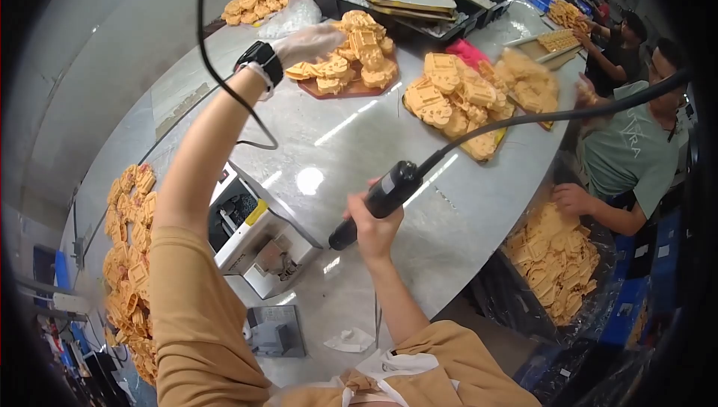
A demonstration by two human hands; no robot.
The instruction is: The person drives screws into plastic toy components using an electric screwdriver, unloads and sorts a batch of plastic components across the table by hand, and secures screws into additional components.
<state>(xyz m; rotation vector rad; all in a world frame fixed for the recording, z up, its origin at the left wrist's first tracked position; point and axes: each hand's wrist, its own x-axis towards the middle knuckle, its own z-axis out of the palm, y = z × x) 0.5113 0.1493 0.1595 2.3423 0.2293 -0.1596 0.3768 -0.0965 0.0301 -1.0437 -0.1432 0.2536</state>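
Observation:
My right hand (376, 226) is wrapped around a black electric screwdriver (394, 186), which slants down to the left with its thick cable running off to the upper right. Just left of its lower end sits a white screw feeder (267, 257) with a yellow tab and dark compartments. Across the table my left hand (310, 43), in a pale glove and slightly blurred, reaches with outstretched fingers to a pile of orange molded plastic parts (366, 44) on a reddish-brown tray (336, 94). Whether the fingertips touch a part cannot be made out.
More orange parts (464, 97) lie at the right, others (131, 265) along the left edge. Black trays (407, 3) stand at the back. A co-worker (628, 145) sits at the right beside a lined bin of parts (557, 257). A thin black cable (206, 48) hangs near my left arm.

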